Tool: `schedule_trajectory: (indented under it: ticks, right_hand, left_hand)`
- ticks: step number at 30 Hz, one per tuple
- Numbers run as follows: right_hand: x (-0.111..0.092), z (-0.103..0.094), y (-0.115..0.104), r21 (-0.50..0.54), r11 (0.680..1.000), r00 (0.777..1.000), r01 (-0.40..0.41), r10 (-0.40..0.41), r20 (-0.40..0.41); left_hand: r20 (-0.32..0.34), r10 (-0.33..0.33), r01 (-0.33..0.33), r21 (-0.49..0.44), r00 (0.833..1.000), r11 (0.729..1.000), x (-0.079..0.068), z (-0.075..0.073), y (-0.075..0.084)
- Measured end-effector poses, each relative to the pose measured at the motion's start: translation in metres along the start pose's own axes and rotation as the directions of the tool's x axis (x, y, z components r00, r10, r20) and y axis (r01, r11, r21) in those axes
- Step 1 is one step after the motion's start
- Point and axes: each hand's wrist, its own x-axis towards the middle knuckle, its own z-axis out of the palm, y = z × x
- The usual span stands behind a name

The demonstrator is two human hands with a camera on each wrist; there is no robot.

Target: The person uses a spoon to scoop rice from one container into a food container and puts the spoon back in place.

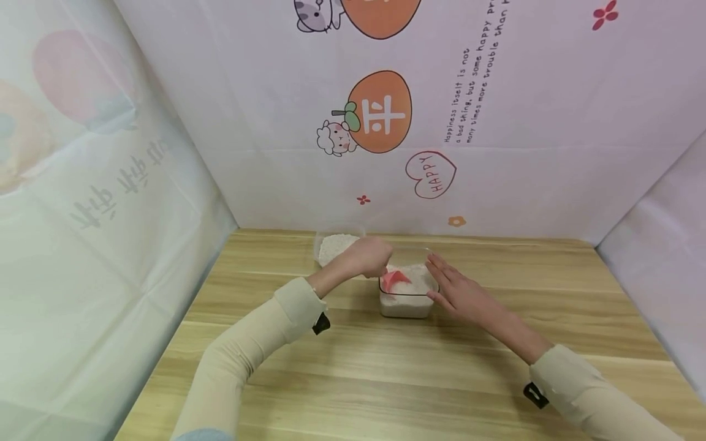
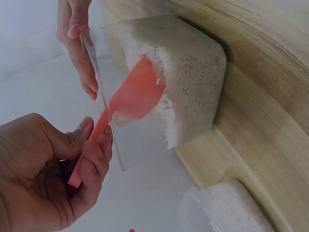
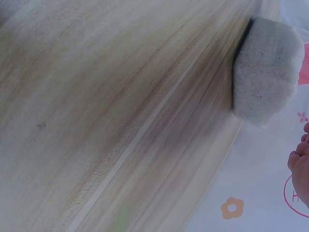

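Observation:
A clear, square-cornered container holds white rice and stands near the back of the table. My left hand grips the handle of a pink scoop over the container's left side. In the left wrist view, the scoop's tip meets the rice, and its handle crosses the clear rim. My right hand rests against the container's right rim with its fingers stretched out. Only part of that hand shows at the edge of the right wrist view.
A second clear tub with white rice stands behind my left hand, to the left of the container. The wood-grain table ends at a printed white backdrop. White sheets hang on both sides.

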Motion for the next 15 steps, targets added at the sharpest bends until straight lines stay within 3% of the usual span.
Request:
schedule_trajectory:
  ticks: [15]
  right_hand:
    - [-0.0006, 0.0037, 0.0008, -0.007, 1.0, 1.0, -0.001, 0.001, -0.006]
  left_hand:
    - [0.035, -0.008, 0.011, -0.079, 0.999, 0.997, 0.0088, 0.0013, 0.0008]
